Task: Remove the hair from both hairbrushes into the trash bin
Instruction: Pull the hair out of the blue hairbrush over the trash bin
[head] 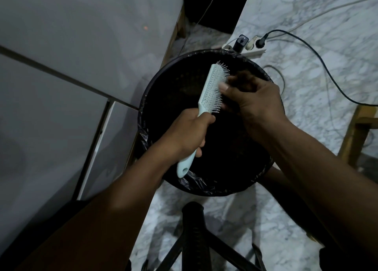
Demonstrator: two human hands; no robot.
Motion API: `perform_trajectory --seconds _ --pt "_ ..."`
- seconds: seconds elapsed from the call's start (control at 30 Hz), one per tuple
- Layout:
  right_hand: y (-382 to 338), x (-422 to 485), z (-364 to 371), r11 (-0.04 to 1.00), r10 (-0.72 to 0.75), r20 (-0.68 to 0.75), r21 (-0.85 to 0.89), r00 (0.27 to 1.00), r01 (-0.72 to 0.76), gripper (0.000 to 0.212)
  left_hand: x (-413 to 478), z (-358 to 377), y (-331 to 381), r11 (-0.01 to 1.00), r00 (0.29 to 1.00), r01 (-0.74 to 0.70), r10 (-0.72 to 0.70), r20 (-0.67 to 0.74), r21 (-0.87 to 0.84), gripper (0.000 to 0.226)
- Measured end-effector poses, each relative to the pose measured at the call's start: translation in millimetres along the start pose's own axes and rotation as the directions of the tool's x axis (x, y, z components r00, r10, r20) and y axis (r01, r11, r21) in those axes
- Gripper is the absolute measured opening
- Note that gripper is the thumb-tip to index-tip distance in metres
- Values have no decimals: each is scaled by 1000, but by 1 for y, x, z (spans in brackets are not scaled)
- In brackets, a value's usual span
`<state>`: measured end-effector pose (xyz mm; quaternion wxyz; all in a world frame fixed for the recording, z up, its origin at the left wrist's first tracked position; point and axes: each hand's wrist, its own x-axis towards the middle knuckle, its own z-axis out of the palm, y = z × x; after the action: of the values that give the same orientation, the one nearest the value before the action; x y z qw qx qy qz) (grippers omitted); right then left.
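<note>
A pale mint hairbrush (210, 86) is held over the round black trash bin (253, 176), which has a dark plastic liner. My left hand (188, 133) grips the brush's handle, bristles facing right. My right hand (253, 103) is against the bristles, fingers pinched on a clump of brown hair (242, 79) at the upper half of the brush. Only one hairbrush is in view. The bin's inside is too dark to make out.
A white tiled surface (61, 76) fills the left side. A power strip (253, 50) with plugs lies behind the bin, and black cables (319, 56) run across the marble floor. A wooden leg (351, 133) stands at right. A black chair base (194, 229) is near me.
</note>
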<state>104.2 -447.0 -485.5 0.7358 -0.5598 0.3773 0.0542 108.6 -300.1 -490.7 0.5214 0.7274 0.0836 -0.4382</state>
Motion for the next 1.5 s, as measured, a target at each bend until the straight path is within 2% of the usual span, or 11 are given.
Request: perform_trajectory --seconds 0.17,0.27,0.4,0.5,0.67,0.9,1.0,1.1,1.23,1.4,1.5 --pt "-5 2 -4 992 -98 -60 -85 993 93 8 -1 -5 0 994 998 18 -11 -56 108 31" --pt "-15 6 -9 973 -151 -1 -179 989 148 10 1 -9 -2 988 994 38 -22 -106 149 28" --pt "-9 8 -13 961 75 34 -269 997 -63 11 3 -9 -1 988 992 40 -21 -122 149 26" --pt "-5 9 -16 893 226 21 -404 974 -199 29 3 -11 -2 989 991 33 -13 -136 143 15" --pt "-2 10 -14 832 206 -40 -519 978 -196 64 4 -12 -2 990 995 31 -17 -103 135 22" --pt "0 9 -10 940 12 139 -339 990 36 72 -2 -12 7 997 993 34 -26 117 -69 12" --pt "-2 12 -10 958 -100 62 -264 993 113 46 -4 -12 7 997 987 25 -13 163 -77 14" --pt "-2 10 -12 982 -121 -5 -148 993 119 21 -5 -13 7 993 977 40 -16 211 -108 14" --pt "3 12 -12 999 -40 -77 -5 996 40 15 -4 -13 8 989 968 61 -26 251 -132 15" --pt "6 21 -13 897 314 -34 338 949 -284 24 0 -15 4 995 982 62 -47 184 -77 14" --pt "10 26 -17 917 364 -188 246 912 -315 38 2 -18 1 996 993 67 -60 101 -65 11"
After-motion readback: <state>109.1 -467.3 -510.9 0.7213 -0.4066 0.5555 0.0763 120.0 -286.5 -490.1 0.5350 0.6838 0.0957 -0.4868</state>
